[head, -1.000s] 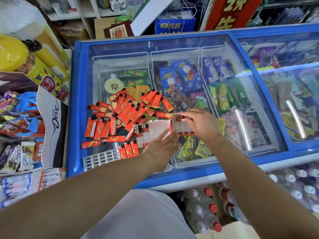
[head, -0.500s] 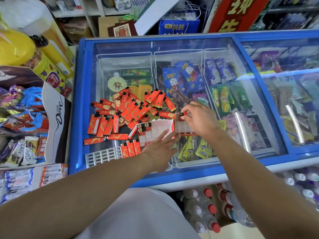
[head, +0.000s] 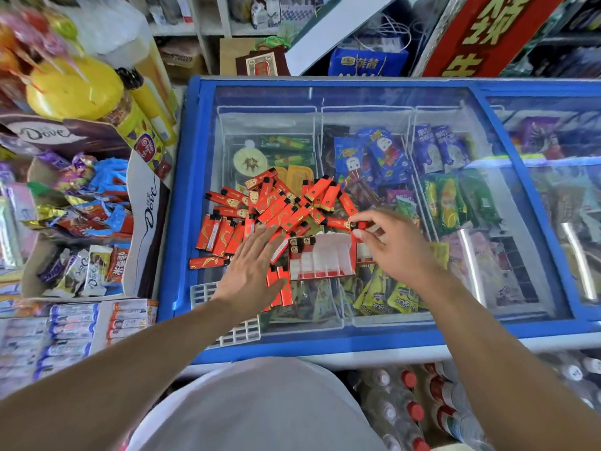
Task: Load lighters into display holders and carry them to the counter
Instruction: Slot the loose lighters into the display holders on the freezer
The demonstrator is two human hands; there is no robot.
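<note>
Lighters (head: pixel 276 209) are lying in a loose red heap on the freezer lid (head: pixel 374 99) at the centre of the frame, probably because the flat glass is serving as a handy worktop with everything in reach. Just below and right of the heap, the holder (head: pixel 320 258) is sitting tilted, its white slots facing the camera so they are easy to see and fill; two lighters are already standing in its upper left corner and the other slots are looking bare.

Right hand (head: pixel 390 245) is pinching one lighter (head: pixel 359 226) between thumb and fingertips, just above the holder's upper right corner, seemingly lining it up for a slot. Left hand (head: pixel 253 271) is spread flat and holding nothing, its palm lying over the lighters at the heap's lower edge, just left of the holder; it is likely reaching for the next one or keeping strays from sliding.

A second holder (head: pixel 224 312), a white grid, is waiting at the lid's lower left, partly under the left forearm. Loading is looking barely started, and carrying to the counter is not yet near.
</note>
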